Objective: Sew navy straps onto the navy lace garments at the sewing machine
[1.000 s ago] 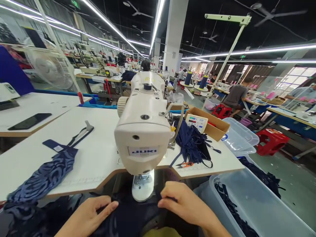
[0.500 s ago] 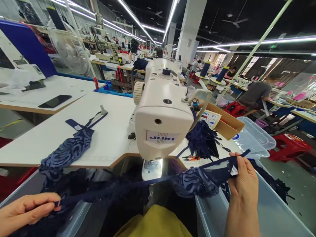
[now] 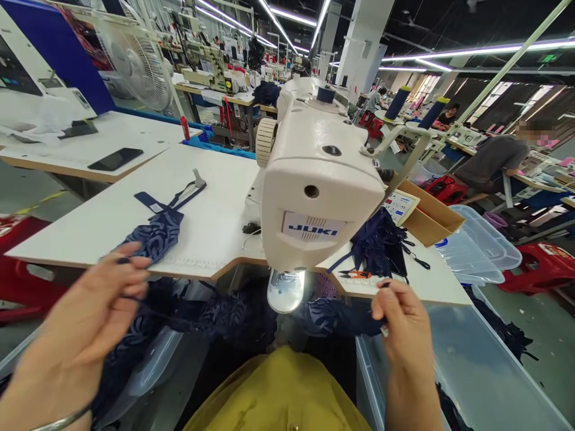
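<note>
A navy patterned bra (image 3: 321, 317) stretches between my two hands, low in front of the sewing machine (image 3: 321, 179). My left hand (image 3: 101, 308), slightly blurred, pinches a dark end of it at the table's left front edge. At the other end, my right hand (image 3: 402, 320) is closed on the bra near the front right edge of the table. A second navy bra (image 3: 159, 233) lies partly over the table edge, just beyond my left fingers. The bra's middle hangs below the machine's lit needle area, and part of it merges with dark fabric underneath.
On the right of the white table (image 3: 215, 221) lie a heap of navy straps (image 3: 377, 239) and orange thread snips (image 3: 356, 274). A cardboard box (image 3: 431, 215) stands behind. Clear plastic bins (image 3: 485, 353) flank my lap. A phone (image 3: 115, 159) rests on the left table.
My left hand has risen and moved right towards the table edge. My right hand has moved left and slightly down, so the bra's ends are closer together. The view has shifted.
</note>
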A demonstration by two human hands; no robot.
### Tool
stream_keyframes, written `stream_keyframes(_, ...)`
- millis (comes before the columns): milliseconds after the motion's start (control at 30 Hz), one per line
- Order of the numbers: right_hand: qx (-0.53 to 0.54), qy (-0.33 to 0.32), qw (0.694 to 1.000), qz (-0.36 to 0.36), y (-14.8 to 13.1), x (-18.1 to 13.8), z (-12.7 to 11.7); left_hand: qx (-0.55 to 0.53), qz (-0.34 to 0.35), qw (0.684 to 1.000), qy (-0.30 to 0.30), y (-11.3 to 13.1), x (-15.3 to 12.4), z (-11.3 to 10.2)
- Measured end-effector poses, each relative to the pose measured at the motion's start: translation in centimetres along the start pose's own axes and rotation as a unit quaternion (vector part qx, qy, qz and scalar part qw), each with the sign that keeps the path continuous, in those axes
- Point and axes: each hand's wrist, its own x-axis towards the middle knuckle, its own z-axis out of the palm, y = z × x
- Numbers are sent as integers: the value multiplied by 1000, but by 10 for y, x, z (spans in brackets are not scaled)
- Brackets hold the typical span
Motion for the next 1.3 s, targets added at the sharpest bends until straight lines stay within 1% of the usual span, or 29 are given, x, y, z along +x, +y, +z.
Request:
stream_keyframes(33, -47, -49, 998, -8, -1, -7, 9, -76, -52, 993, -79, 7, -10, 16)
stream_keyframes(67, -88, -102, 991, -20, -1, -14, 19, -132, -84, 975, -161, 14, -22, 33)
stream_keyframes(133, -151, -183, 969, -69, -1, -25, 38, -137, -96, 955, -245, 28, -46, 66)
stream_keyframes(167, -178, -205, 957, -104, 0, -30, 47, -135, -94, 948, -273, 35, -56, 81)
stream_keyframes(233, -238, -215, 928, -189, 4, -36, 60, -119, -86, 924, -352, 43, -73, 104)
stream_keyframes(300, -295, -197, 895, -272, 8, -40, 69, -100, -76, 910, -394, 48, -82, 117)
stream_keyframes(333, -318, -183, 878, -308, 10, -41, 72, -86, -70, 910, -399, 49, -85, 120)
stream_keyframes(400, -351, -150, 850, -364, 12, -43, 76, -44, -55, 920, -386, 49, -87, 122)
stream_keyframes(467, -373, -119, 829, -401, 14, -44, 78, 14, -12, 931, -364, 49, -89, 121)
stream_keyframes(533, -390, -101, 813, -420, 14, -47, 81, 70, 60, 936, -339, 48, -92, 119)
stream_keyframes(600, -397, -94, 808, -426, 14, -50, 83, 111, 156, 931, -309, 48, -96, 118)
stream_keyframes(667, -389, -100, 815, -417, 14, -52, 84, 138, 267, 912, -281, 47, -99, 117)
stream_keyframes(767, -355, -113, 850, -372, 14, -53, 84, 190, 430, 851, -233, 47, -100, 115)
stream_keyframes(800, -344, -117, 860, -357, 15, -53, 84, 214, 469, 831, -210, 47, -100, 114)
stream_keyframes(867, -324, -131, 876, -334, 17, -53, 83, 258, 518, 799, -164, 46, -100, 113)
stream_keyframes(933, -306, -166, 882, -318, 17, -54, 81, 290, 533, 783, -134, 46, -99, 113)
stream_keyframes(1000, -280, -230, 891, -273, 15, -54, 77, 310, 528, 780, -129, 45, -100, 113)
stream_keyframes(1067, -239, -302, 906, -175, 10, -51, 70, 318, 518, 782, -141, 44, -100, 114)
stream_keyframes(1100, -221, -330, 910, -119, 7, -49, 67, 316, 513, 784, -150, 43, -100, 115)
stream_keyframes(1133, -208, -344, 913, -75, 5, -47, 64, 312, 508, 787, -158, 42, -100, 117)
stream_keyframes(1167, -202, -347, 915, -52, 2, -45, 61, 306, 505, 791, -163, 42, -100, 118)
stream_keyframes(1200, -203, -342, 916, -49, 1, -43, 58, 301, 503, 794, -162, 41, -100, 119)
stream_keyframes(1300, -209, -301, 926, -94, 3, -40, 56, 279, 496, 807, -159, 41, -101, 124)
